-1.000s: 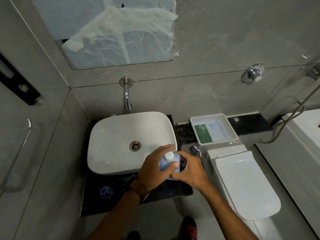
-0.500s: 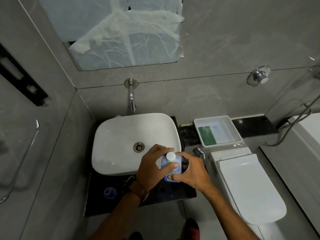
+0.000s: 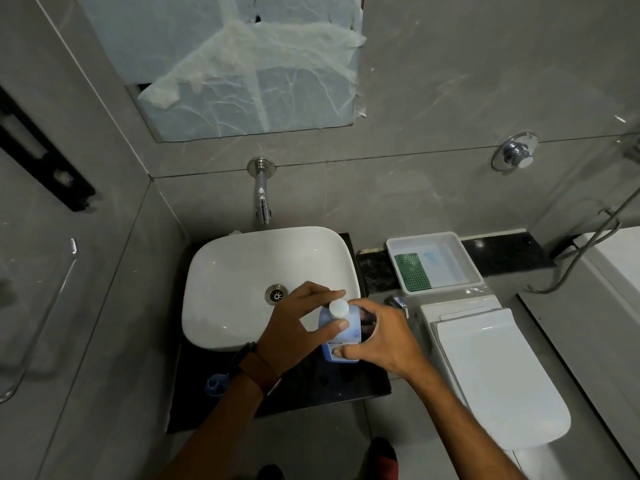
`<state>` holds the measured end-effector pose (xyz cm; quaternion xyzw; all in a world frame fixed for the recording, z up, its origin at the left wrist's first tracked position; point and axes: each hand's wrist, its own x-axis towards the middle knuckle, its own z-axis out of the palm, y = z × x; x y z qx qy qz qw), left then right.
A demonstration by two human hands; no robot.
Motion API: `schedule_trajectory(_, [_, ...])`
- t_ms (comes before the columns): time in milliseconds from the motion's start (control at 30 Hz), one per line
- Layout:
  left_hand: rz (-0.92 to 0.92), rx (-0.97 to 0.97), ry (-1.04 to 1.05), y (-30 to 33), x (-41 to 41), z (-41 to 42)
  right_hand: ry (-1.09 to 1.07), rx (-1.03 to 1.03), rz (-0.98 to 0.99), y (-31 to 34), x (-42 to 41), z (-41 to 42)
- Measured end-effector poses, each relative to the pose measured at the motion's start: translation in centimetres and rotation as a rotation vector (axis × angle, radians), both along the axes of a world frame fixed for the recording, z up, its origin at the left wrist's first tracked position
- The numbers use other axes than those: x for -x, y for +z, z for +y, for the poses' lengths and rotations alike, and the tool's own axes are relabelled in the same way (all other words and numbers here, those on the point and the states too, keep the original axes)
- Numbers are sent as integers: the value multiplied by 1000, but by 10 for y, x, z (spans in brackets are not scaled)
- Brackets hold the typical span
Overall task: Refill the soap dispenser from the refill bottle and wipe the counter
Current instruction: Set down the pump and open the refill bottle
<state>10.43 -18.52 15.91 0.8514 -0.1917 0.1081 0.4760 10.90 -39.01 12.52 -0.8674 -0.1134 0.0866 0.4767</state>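
A blue refill bottle (image 3: 348,323) with a white cap stands upright at the front right corner of the white basin, above the black counter (image 3: 363,386). My left hand (image 3: 294,330) wraps its left side, thumb across the front and fingers near the cap. My right hand (image 3: 384,337) holds its right side and base. Something dark sits behind the bottle under my right hand; I cannot tell what it is. A small blue object (image 3: 216,382) lies on the counter at the front left.
The white basin (image 3: 242,282) sits under a wall tap (image 3: 261,195). A white tray (image 3: 464,258) with a green cloth (image 3: 412,271) stands on the ledge to the right. A closed white toilet (image 3: 495,375) is at the right.
Both hands keep their hold on the bottle. The view has shifted slightly, with the hands and bottle in nearly the same place.
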Motion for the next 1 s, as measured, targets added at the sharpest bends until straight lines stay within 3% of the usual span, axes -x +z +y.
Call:
schedule_trajectory(133, [64, 13, -97, 14, 2, 6, 6, -18, -40, 17, -2, 2])
schedule_trajectory(567, [38, 117, -147, 106, -18, 24, 49, -136, -111, 92, -30, 16])
schedule_trajectory(1000, [-34, 79, -112, 127, -25, 34, 102, -140, -149, 113, -35, 26])
